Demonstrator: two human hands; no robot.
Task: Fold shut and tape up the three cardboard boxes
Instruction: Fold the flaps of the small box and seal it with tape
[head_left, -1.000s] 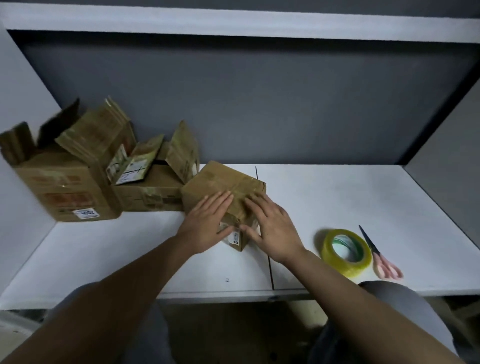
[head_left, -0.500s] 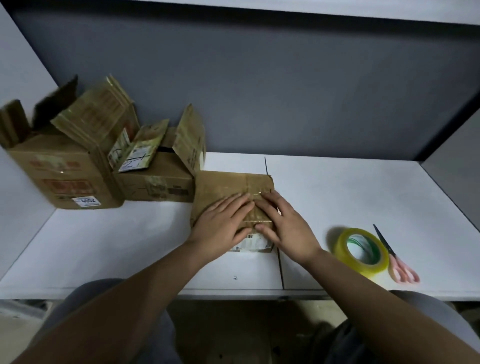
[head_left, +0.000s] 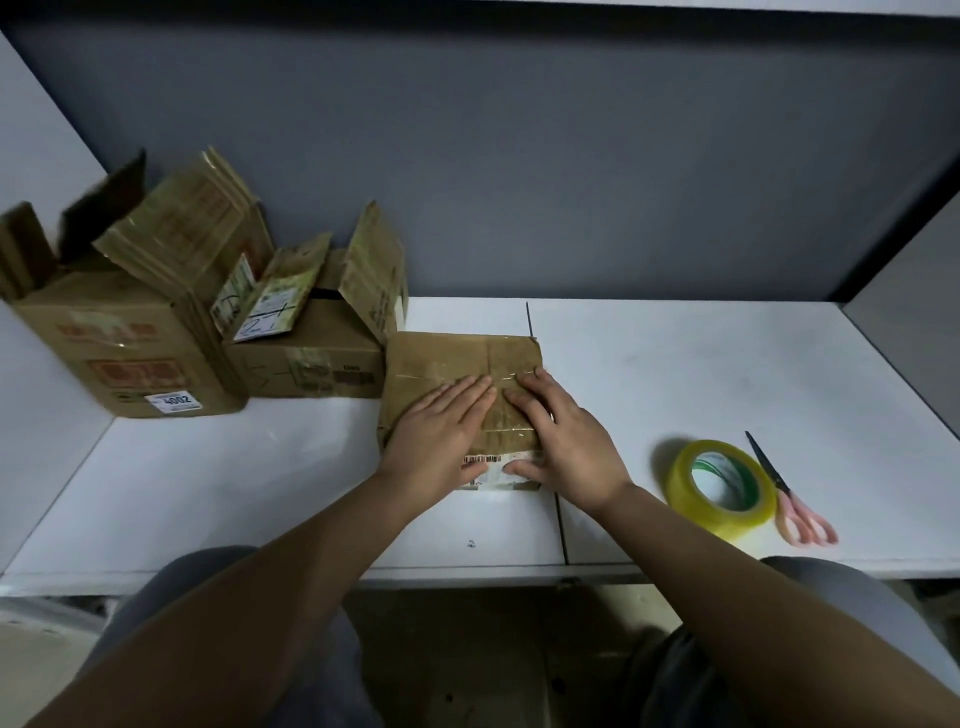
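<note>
White table (head_left: 675, 364): small box (head_left: 457, 364) under left hand (head_left: 441, 436), right hand (head_left: 566, 441); both grips spread flat, pressing flaps.

A white surface (head_left: 701, 364) spans the scene, split by a thin dark seam (head_left: 558, 514) running near to far at its middle. Behind it stands a dull grey-blue back wall (head_left: 519, 156). A pale side panel (head_left: 36, 130) closes the left, a grey one (head_left: 914, 280) the right. The light is dim. Below the near edge lies a brownish floor (head_left: 467, 665).
</note>
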